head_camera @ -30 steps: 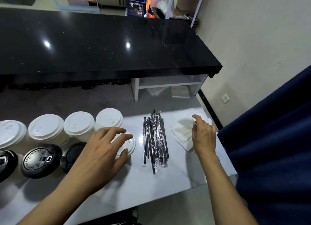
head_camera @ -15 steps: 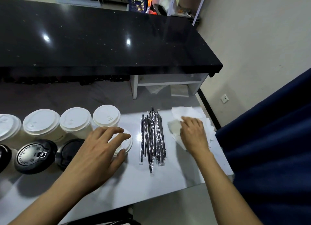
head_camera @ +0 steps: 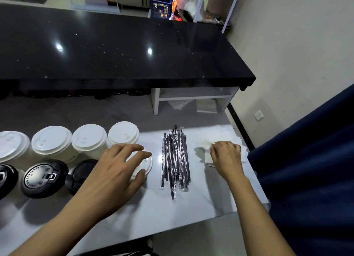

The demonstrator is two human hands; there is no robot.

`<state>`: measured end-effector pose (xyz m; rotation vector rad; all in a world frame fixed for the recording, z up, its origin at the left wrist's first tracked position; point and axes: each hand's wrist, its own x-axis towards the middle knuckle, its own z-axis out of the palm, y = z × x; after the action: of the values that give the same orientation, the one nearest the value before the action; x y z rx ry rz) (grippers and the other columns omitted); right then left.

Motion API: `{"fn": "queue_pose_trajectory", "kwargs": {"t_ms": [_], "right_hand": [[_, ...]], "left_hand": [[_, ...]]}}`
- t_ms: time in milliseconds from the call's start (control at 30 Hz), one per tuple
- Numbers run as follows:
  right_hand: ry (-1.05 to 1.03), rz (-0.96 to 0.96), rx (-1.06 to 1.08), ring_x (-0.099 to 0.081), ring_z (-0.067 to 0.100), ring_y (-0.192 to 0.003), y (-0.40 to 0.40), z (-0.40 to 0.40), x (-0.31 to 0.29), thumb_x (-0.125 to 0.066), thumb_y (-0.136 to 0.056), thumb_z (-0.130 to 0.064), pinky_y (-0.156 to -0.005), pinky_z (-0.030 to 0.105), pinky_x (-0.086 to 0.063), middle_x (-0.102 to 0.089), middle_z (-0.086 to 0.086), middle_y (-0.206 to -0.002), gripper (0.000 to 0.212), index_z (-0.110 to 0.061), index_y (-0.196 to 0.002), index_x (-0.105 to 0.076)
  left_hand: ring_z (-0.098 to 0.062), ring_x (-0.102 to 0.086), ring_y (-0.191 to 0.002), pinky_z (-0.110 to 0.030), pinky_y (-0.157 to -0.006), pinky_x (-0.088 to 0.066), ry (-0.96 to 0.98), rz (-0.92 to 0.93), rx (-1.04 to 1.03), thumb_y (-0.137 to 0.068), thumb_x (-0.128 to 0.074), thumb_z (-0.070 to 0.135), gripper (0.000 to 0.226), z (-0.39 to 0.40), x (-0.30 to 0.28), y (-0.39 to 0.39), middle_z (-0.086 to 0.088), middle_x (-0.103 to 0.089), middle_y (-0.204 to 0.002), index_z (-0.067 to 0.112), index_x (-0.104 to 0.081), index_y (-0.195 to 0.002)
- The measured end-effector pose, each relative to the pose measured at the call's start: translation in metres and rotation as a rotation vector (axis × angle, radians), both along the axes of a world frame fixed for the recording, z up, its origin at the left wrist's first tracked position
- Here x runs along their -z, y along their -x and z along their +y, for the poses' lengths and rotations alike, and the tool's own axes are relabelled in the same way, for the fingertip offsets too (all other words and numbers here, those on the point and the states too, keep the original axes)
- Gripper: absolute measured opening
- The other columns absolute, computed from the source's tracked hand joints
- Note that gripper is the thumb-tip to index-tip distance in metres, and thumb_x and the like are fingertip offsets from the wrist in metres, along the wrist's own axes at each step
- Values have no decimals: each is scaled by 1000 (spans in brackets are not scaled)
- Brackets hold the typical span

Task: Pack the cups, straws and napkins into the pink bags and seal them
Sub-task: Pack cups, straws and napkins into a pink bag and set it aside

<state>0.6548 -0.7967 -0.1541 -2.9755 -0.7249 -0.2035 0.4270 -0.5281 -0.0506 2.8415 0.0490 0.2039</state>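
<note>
Several cups stand on the white table [head_camera: 191,213]: white-lidded cups [head_camera: 89,139] in the back row, black-lidded cups [head_camera: 44,176] in front. My left hand [head_camera: 115,171] hovers with spread fingers over the rightmost white-lidded cup [head_camera: 146,164], holding nothing. A heap of wrapped black straws [head_camera: 176,160] lies in the middle. At the right, my right hand [head_camera: 226,158] rests on the pile of white napkins [head_camera: 203,146], its fingers curled and pinching a napkin. No pink bag is in view.
A black counter [head_camera: 118,51] runs behind the table, with a white shelf unit [head_camera: 191,98] under its right end. A dark blue curtain [head_camera: 306,169] hangs right of the table. The table's front edge is close to my forearms.
My right hand has drawn back leftward over the napkins and its fingers have curled onto one, rumpling the pile. My left hand has stayed over the same cup.
</note>
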Motion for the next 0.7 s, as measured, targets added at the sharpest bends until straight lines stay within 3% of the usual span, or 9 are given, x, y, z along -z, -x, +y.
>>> {"fn": "queue_pose_trajectory", "kwargs": {"t_ms": [200,333,467,633,700], "right_hand": [[-234,-256,5,-55,27,-72,1,10,-32,-50,-103,-16,-69,38,-43,-60,9,-89,12,-10,-95,-59],[-411,-174,-4,-56,29,-73,12,28,-57,-49,-101,-6,-60,33,-39,-56,13,-103,11,-6,-109,-57],[-643,-91,-112,-58,22,-83,34,61,-84,-51,-101,-7,-71,23,-38,-61,6,-106,22,-13,-120,-60],[-848,168,-236,-61,3,-87,70,124,-118,-58,-86,10,-76,8,-40,-64,-3,-92,31,-19,-83,-69],[-862,214,-282,-62,2,-88,89,153,-130,-60,-85,7,-76,9,-42,-65,-7,-91,31,-22,-81,-70]], "left_hand": [[-26,-55,-110,-45,-90,-49,0,-7,7,-91,-44,39,40,-2,-3,2,4,-59,-127,27,-60,-125],[-24,-54,-112,-40,-94,-46,-7,-11,-30,-91,-44,41,40,3,-7,9,5,-58,-128,29,-58,-126],[-22,-54,-114,-38,-96,-42,-12,-22,-96,-91,-45,40,39,16,-11,24,6,-57,-129,29,-58,-127],[-24,-56,-110,-39,-93,-44,-33,-77,-229,-86,-49,35,40,41,-24,55,2,-60,-124,25,-61,-123],[-25,-56,-109,-41,-92,-46,-47,-101,-298,-85,-50,34,39,55,-31,72,2,-60,-123,25,-62,-122]]}}
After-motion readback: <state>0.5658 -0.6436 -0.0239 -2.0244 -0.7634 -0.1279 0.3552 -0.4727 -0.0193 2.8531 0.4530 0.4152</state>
